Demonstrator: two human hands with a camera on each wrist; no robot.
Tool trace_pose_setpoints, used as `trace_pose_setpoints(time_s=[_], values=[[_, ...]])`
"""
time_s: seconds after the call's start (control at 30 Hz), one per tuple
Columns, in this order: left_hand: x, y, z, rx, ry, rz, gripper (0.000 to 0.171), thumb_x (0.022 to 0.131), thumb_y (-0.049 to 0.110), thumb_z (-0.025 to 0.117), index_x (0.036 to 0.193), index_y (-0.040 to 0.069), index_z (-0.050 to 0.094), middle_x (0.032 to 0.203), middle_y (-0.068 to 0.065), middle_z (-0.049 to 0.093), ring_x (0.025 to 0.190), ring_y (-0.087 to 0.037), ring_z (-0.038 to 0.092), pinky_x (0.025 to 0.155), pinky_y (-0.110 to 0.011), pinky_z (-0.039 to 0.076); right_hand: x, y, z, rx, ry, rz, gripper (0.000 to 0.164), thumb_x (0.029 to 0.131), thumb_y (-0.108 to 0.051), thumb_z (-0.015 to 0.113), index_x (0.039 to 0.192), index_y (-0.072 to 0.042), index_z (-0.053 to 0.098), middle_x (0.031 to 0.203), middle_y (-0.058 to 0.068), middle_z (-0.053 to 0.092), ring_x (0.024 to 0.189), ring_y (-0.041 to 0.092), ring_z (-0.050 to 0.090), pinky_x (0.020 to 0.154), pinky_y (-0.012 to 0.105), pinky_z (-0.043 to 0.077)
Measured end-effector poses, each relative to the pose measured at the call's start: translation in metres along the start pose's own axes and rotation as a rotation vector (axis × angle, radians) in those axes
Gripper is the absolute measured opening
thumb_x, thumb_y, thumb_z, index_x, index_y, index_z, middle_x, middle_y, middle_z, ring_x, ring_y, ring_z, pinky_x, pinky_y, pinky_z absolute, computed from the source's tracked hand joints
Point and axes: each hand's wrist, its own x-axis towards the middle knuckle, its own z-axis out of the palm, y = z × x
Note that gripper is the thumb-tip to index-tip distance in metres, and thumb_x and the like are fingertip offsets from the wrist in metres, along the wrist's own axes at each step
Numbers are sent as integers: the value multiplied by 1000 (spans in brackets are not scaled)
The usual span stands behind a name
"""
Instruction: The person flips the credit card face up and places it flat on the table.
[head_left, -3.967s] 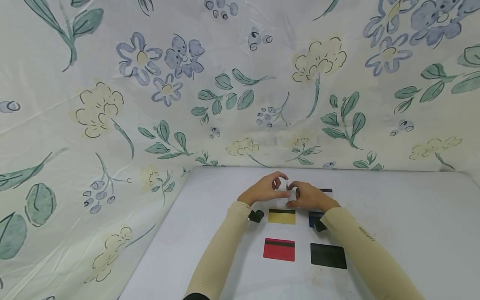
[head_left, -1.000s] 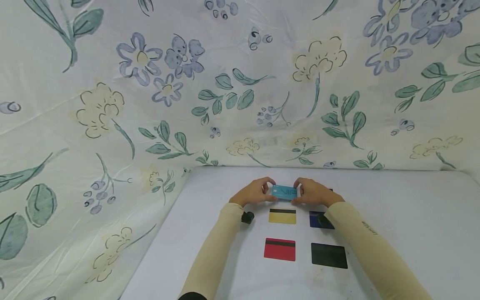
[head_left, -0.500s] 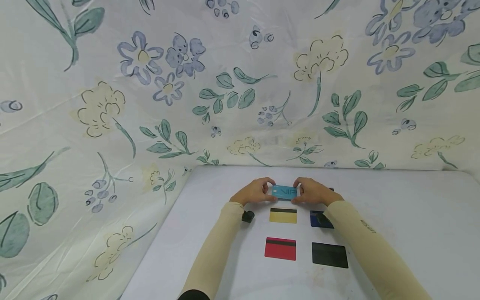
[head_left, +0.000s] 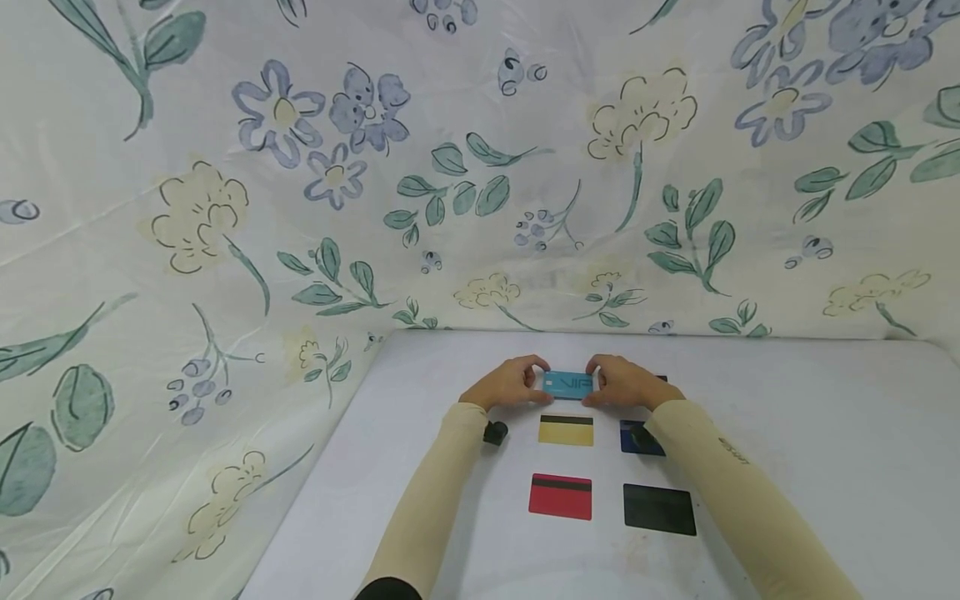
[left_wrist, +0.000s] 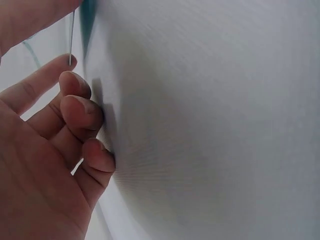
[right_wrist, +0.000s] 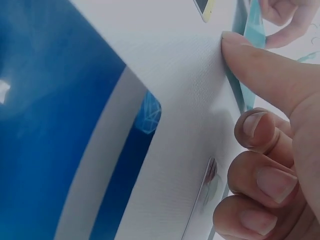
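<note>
A light blue card [head_left: 567, 385] marked "VIP" is held between both hands at the back of the white table, its printed face toward the head camera. My left hand [head_left: 513, 382] pinches its left end between thumb and fingers. At the opposite end, my right hand [head_left: 626, 385] pinches it the same way. In the left wrist view the card's thin edge [left_wrist: 71, 40] shows between thumb and finger, the other fingers curled beside the tabletop. The right wrist view has the teal card [right_wrist: 255, 27] at the right thumb, close over the table.
Nearer the camera lie a yellow card [head_left: 566, 431], a red card [head_left: 560, 497] and a black card [head_left: 660, 509]. A dark blue card [head_left: 637, 438] is partly under the right wrist's camera. Another card's dark stripe [head_left: 662, 378] peeks out behind the right hand. Flowered cloth [head_left: 480, 167] hangs behind.
Four seconds ago the card stood edge-on between the fingertips; by one second ago its VIP face had turned to the head camera and the hands had spread to its ends. Since then, almost still.
</note>
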Motion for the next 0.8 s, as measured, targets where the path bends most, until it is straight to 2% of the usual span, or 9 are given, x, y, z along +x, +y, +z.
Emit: trace_pose_setpoints(time_s=[0.3, 0.57, 0.8], values=[[0, 1, 1, 32, -5, -9, 55, 89, 35, 81, 137, 17, 60, 87, 1, 51, 80, -13, 49, 72, -28, 39, -1, -1, -1, 2, -4, 5, 57, 90, -28, 81, 136, -3, 57, 88, 6, 56, 80, 17, 54, 72, 30, 43], [4, -1, 2, 21, 4, -22, 54, 88, 35, 82, 135, 18, 61, 88, 0, 51, 83, -14, 50, 75, -29, 40, 1, -2, 0, -14, -3, 24, 59, 90, -28, 81, 137, -3, 57, 93, 7, 58, 86, 18, 56, 77, 31, 45], [3, -1, 1, 10, -1, -20, 55, 88, 34, 83, 135, 17, 61, 86, 1, 51, 81, -14, 49, 74, -29, 40, -1, -4, 0, -3, 7, 38, 58, 91, -27, 81, 138, -3, 56, 92, 8, 58, 84, 19, 56, 75, 31, 45]])
